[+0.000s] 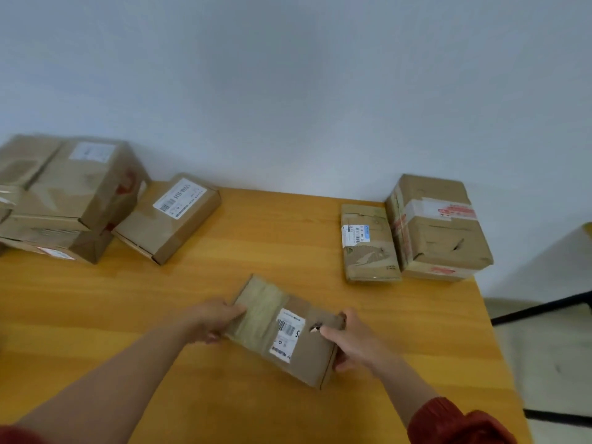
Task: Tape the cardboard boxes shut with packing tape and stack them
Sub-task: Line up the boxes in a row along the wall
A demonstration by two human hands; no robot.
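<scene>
Box stack [64,200] left, 2 boxes [416,235] right

The near box [288,334], brown with a white barcode label and a pale torn strip, lies skewed at the desk's [256,251] front. A stack [64,200] of boxes stands far left, with a flat box [169,219] just beside it. A slim box [368,248] and a big box [439,225] touch at far right.
</scene>
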